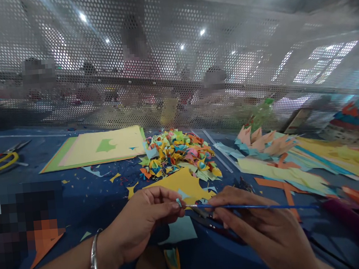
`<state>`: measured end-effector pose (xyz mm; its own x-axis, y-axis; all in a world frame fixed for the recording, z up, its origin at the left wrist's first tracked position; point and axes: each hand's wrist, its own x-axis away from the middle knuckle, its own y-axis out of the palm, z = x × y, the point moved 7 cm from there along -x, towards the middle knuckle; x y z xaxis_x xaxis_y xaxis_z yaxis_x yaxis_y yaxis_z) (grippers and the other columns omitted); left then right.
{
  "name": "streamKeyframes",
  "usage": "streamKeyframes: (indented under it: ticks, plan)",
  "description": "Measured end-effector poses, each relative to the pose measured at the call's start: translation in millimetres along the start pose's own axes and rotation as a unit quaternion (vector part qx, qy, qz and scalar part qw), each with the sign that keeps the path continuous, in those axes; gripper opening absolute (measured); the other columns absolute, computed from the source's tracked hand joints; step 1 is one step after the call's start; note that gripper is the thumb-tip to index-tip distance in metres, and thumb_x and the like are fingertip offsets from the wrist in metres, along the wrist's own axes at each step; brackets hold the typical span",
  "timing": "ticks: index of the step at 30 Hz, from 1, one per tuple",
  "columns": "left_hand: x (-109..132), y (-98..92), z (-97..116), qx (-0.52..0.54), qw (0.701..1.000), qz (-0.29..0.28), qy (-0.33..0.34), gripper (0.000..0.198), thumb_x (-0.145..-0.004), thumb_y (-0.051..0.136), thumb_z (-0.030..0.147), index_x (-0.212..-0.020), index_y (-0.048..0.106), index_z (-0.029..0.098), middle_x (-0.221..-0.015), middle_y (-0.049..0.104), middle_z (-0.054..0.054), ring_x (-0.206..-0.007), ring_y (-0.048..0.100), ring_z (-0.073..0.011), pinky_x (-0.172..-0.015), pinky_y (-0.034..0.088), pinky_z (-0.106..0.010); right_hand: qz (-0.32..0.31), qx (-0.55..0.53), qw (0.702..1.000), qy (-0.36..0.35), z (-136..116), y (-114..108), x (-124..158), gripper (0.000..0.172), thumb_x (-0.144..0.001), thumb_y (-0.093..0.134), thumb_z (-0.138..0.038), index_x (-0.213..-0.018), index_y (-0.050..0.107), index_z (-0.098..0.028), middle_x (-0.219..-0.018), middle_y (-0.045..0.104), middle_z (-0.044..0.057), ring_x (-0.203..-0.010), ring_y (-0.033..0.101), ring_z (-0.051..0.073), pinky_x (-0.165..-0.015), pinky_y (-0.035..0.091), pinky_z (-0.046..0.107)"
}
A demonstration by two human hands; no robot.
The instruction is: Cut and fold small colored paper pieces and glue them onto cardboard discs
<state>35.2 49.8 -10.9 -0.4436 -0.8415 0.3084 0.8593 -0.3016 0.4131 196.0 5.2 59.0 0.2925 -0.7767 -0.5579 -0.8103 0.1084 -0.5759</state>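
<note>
My left hand, with a silver bangle at the wrist, pinches a tiny light-blue paper piece between thumb and fingertips. My right hand grips a slim blue paintbrush near its front end. The brush tip points left and meets the left fingertips; whether it touches the paper piece I cannot tell. Beneath the hands lie scissors with dark handles, partly covered, and a light-blue paper scrap. Just beyond is a cut yellow sheet. A small yellow-and-blue folded piece lies near the table's front.
A heap of colourful folded paper bits stands before a perforated metal screen. Left are stacked coloured sheets and yellow-and-red-handled scissors. Paper strips, pointed paper pieces and a purple object lie right.
</note>
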Motion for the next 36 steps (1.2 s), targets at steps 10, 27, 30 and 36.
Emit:
streamKeyframes:
  ticks: [10,27,30,36]
  plan:
    - [2.4,0.9,-0.7,0.006,1.0,0.003,-0.006,0.014,-0.069,0.074,0.016,-0.078,0.064,0.013,-0.073,0.066,-0.002,-0.068,0.061,-0.0099,-0.068,0.041,-0.02,0.001,0.008,1.0,-0.011,-2.9,-0.4,-2.2,0.017,-0.085,0.056,-0.016,-0.096,0.064,-0.025,-0.073,0.065,-0.002,-0.06,0.065,0.011,-0.058,0.055,0.021]
    - [3.4,3.0,0.3,-0.03,0.999,0.014,0.006,0.013,-0.063,0.077,0.018,-0.071,0.068,0.012,-0.064,0.063,-0.001,-0.061,0.053,-0.0092,-0.061,0.035,-0.02,-0.003,0.045,0.992,-0.117,-18.0,4.2,-1.4,0.025,-0.082,0.055,-0.008,-0.102,0.063,-0.023,-0.086,0.071,0.002,-0.075,0.068,0.015,-0.067,0.056,0.024]
    - [3.5,1.5,-2.9,-0.04,0.999,0.022,0.002,0.014,-0.064,0.077,0.019,-0.073,0.069,0.013,-0.066,0.064,-0.001,-0.063,0.056,-0.0104,-0.062,0.036,-0.021,-0.031,0.051,0.986,-0.158,-23.7,8.5,1.0,0.03,-0.083,0.054,-0.007,-0.108,0.061,-0.021,-0.089,0.071,0.005,-0.077,0.068,0.016,-0.068,0.056,0.027]
    - [3.4,0.4,-5.6,-0.031,0.999,0.028,-0.017,0.017,-0.063,0.077,0.019,-0.077,0.068,0.014,-0.067,0.066,-0.002,-0.063,0.058,-0.0107,-0.061,0.037,-0.021,-0.041,0.1,0.966,-0.235,-29.4,12.1,8.5,0.031,-0.084,0.053,-0.005,-0.112,0.059,-0.014,-0.093,0.072,0.008,-0.083,0.067,0.016,-0.071,0.056,0.028]
